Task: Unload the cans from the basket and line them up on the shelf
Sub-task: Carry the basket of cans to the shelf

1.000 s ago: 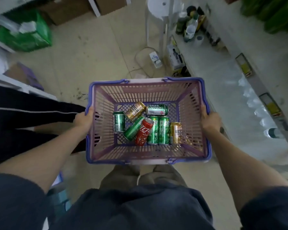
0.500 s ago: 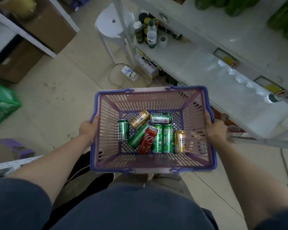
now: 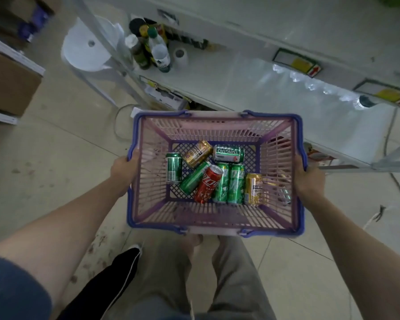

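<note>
The left hand [image 3: 123, 168] and right hand [image 3: 308, 179] each have their grip clamped on a side rim of the basket [image 3: 215, 219], held mid-frame above a pale tiled floor [image 3: 56, 162]. Eight cans [image 3: 219, 174] lie loose on its bottom. A white shelf [image 3: 252, 88] crosses the upper right, with bottles [image 3: 153, 50] at upper centre.

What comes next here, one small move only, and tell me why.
Probably set the basket down by the shelf: the left hand and right hand both grip its rim, so neither is free to lift a can.
</note>
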